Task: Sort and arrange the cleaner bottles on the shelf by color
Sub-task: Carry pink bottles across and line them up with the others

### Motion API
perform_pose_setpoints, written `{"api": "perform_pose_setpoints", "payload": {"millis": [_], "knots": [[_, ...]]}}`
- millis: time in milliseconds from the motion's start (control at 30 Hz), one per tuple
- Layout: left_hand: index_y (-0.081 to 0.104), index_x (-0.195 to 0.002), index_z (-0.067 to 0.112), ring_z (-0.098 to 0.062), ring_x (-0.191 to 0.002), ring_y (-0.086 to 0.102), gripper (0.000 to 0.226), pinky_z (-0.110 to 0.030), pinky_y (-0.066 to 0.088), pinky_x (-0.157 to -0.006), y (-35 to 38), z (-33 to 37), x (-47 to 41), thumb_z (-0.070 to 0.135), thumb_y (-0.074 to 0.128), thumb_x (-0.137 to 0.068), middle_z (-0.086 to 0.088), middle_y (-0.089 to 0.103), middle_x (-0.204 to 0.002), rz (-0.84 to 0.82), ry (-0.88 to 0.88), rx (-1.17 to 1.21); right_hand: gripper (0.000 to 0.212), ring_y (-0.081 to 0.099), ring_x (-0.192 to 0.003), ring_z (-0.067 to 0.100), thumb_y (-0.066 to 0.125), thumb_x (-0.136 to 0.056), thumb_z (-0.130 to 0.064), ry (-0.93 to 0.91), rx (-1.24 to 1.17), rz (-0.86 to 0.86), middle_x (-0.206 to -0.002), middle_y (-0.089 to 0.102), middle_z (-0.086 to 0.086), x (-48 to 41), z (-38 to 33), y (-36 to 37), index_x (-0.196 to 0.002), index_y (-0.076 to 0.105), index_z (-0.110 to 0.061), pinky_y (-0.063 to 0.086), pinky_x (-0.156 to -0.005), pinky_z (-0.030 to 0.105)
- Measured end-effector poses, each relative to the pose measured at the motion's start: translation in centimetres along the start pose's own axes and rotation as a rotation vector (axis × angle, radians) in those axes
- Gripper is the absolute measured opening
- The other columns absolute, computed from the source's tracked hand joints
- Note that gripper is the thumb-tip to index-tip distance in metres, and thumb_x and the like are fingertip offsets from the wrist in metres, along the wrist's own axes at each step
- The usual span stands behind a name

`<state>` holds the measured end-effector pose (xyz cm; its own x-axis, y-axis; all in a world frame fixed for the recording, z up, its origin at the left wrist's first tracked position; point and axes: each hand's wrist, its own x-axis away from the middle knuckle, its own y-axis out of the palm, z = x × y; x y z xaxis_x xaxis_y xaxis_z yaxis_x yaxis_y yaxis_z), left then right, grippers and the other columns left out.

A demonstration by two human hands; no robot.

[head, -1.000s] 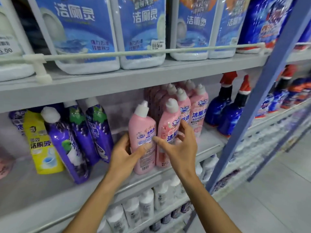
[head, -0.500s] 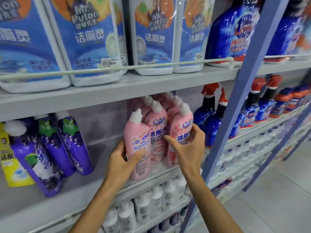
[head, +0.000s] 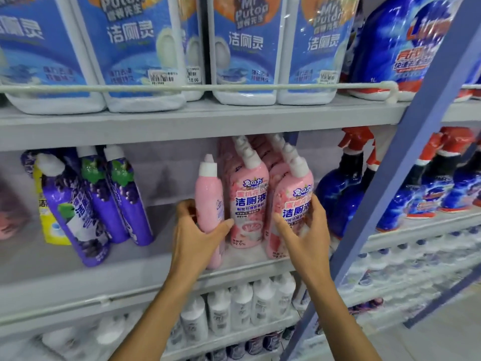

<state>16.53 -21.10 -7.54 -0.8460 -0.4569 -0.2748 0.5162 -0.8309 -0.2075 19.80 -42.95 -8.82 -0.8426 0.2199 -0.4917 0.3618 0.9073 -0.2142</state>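
Midway, seemingly: gripping turned pink plastic bottle (head: 209, 194) in left hand (head: 197, 238), labelled pink bottle (head: 294, 204) in right hand (head: 304, 230); leftward, yellow plastic bottle (head: 48, 225) amid purple bottles (head: 70, 209), unsorted.

Upright pink bottles (head: 250, 199) mid-shelf, clustered

The white jugs (head: 244, 48) on the top shelf (head: 182, 121) read "Mr Puton" and "洁厕灵"; a price sticker (head: 193, 75) on one says "10.00". The pink bottles (head: 250, 201) below carry "兔の力" and "洁厕液" (plus "99.9%" low down). The blue bottle (head: 406, 48) at top right shows "1L".
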Motion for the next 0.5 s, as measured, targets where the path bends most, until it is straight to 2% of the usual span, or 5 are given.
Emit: {"api": "perform_pose_setpoints", "payload": {"millis": [67, 167, 233, 400, 500], "knots": [[0.044, -0.134, 0.027, -0.004, -0.100, 0.070, 0.080, -0.023, 0.055, -0.081, -0.6, -0.4, -0.5, 0.021, 0.093, -0.071, 0.010, 0.067, -0.118, -0.170, -0.011, 0.008, 0.082, 0.052, -0.124, -0.008, 0.082, -0.081, -0.047, 0.000, -0.004, -0.030, -0.138, 0.050, -0.018, -0.4, 0.1, -0.5, -0.149, 0.039, -0.035, 0.044, -0.096, 0.009], [0.042, -0.145, 0.022, -0.015, -0.123, 0.065, 0.084, -0.025, 0.056, -0.095, -2.8, -1.1, -1.8, 0.003, 0.084, -0.076, 0.003, 0.066, -0.132, -0.486, -0.038, 0.170, 0.092, 0.055, -0.123, 0.006, 0.075, -0.072, -0.071, 0.008, 0.012, -0.039, -0.136, 0.052, -0.011, -0.7, 0.2, -0.5, -0.148, 0.041, -0.031, 0.053, -0.099, 0.031], [0.045, -0.146, 0.025, -0.017, -0.126, 0.064, 0.089, -0.033, 0.056, -0.098, -3.7, -1.2, -2.3, 0.015, 0.089, -0.069, 0.001, 0.067, -0.134, -0.554, -0.044, 0.203, 0.102, 0.055, -0.121, 0.008, 0.066, -0.066, -0.086, 0.005, 0.042, -0.027, -0.132, 0.050, -0.013, -0.7, 0.2, -0.4, -0.147, 0.042, -0.030, 0.055, -0.097, 0.039], [0.056, -0.120, 0.032, -0.008, -0.100, 0.070, 0.088, -0.033, 0.060, -0.086, -0.4, 0.6, -0.9, 0.048, 0.099, -0.044, 0.008, 0.071, -0.114, -0.230, -0.012, -0.075, 0.101, 0.052, -0.122, 0.008, 0.063, -0.064, -0.089, -0.004, 0.092, 0.010, -0.130, 0.049, -0.014, -0.8, 0.1, -0.2, -0.144, 0.044, -0.031, 0.055, -0.095, 0.044], [0.050, -0.115, 0.028, -0.012, -0.100, 0.063, 0.097, -0.032, 0.056, -0.082, 2.2, 1.4, 0.4, 0.066, 0.093, -0.038, 0.001, 0.059, -0.115, -0.045, -0.011, -0.200, 0.096, 0.053, -0.123, 0.010, 0.069, -0.066, -0.080, -0.005, 0.118, 0.026, -0.131, 0.049, -0.011, -0.7, 0.1, 0.0, -0.143, 0.044, -0.029, 0.055, -0.094, 0.044]]}}
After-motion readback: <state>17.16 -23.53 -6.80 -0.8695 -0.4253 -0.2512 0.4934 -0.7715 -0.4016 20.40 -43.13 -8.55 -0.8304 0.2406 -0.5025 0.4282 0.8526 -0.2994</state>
